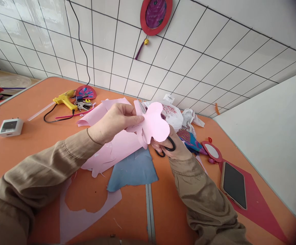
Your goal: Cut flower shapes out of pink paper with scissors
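Observation:
My left hand (117,121) pinches a pink paper cutout (156,122) with rounded lobes between thumb and fingers. Behind the cutout, my right hand (176,143) is closed on scissors (172,144) whose black handle loops show. A blade tip seems to stick out above the paper; most of the blades are hidden. Below my hands lie larger pink paper sheets (119,146), partly curled and marked with cut lines. A blue-grey piece of cloth or felt (135,170) lies under them. Nearer to me is a pale pink offcut (86,221) with a large curved gap.
At the back left lie a yellow glue gun (65,100), keys (83,104) and a white charger (11,127). On the right are a plastic bag (172,114), a small red-framed mirror (211,151) and a phone (234,183) on red paper (260,204). A tiled wall (107,44) stands behind.

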A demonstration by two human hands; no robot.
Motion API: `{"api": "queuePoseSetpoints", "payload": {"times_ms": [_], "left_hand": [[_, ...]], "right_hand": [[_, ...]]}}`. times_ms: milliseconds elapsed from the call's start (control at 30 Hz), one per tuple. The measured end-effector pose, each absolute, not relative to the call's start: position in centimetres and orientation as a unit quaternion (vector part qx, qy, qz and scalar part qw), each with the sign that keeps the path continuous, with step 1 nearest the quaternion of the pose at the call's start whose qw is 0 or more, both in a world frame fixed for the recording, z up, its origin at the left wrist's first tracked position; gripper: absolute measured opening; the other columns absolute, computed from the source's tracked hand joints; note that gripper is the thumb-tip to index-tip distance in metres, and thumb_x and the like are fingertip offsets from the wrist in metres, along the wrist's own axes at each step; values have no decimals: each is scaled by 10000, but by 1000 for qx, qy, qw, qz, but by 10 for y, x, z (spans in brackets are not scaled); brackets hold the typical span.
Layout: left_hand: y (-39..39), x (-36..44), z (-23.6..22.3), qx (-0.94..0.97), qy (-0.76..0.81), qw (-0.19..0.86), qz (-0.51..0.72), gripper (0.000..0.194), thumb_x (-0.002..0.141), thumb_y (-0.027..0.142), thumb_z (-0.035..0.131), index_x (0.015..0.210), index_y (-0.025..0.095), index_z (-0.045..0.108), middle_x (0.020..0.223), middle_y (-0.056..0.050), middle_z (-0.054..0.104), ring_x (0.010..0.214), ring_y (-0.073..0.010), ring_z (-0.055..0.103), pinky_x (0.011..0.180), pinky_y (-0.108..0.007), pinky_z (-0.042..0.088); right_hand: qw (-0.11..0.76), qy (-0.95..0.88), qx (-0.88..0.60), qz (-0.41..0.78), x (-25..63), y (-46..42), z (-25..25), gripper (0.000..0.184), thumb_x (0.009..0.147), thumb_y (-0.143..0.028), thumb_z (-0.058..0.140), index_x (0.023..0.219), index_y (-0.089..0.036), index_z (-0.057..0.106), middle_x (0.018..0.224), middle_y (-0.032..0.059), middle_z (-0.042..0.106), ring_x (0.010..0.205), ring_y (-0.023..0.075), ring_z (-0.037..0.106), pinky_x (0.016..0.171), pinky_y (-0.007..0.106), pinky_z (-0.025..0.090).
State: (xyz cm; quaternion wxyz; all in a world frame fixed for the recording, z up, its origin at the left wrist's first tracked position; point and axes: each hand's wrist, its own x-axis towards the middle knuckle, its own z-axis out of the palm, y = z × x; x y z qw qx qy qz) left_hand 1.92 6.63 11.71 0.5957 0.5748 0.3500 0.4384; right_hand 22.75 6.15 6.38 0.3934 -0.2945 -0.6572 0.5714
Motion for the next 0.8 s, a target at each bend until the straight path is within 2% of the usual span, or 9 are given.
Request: {"api": "queuePoseSetpoints", "payload": {"times_ms": [267,433,600,800], "left_hand": [[68,17,117,586,344,594,429,265,816,73,637,557,116,608,492,16,539,475,-55,429,477,-210,301],[67,17,121,592,361,570,441,397,826,90,629,458,143,491,444,43,449,453,-41,380,461,-209,267],[68,16,119,610,351,557,441,361,812,109,635,471,145,521,458,32,484,463,-49,402,473,-219,273],[70,13,114,629,350,541,435,322,797,179,662,495,146,557,487,17,522,493,-62,411,494,-233,290]], "right_hand": [[391,-659,-297,570,229,61,62,409,794,-465,750,609,-173,530,460,-69,423,370,46,333,361,200,271],[394,-654,-304,569,229,61,62,407,772,-455,769,598,-170,537,450,-73,417,362,44,330,362,200,270],[396,-652,-307,569,227,60,64,383,761,-417,777,603,-174,527,445,-80,409,357,38,317,367,195,267],[397,-649,-318,566,227,58,64,403,783,-450,751,592,-180,520,448,-69,426,364,48,318,354,202,255]]}}
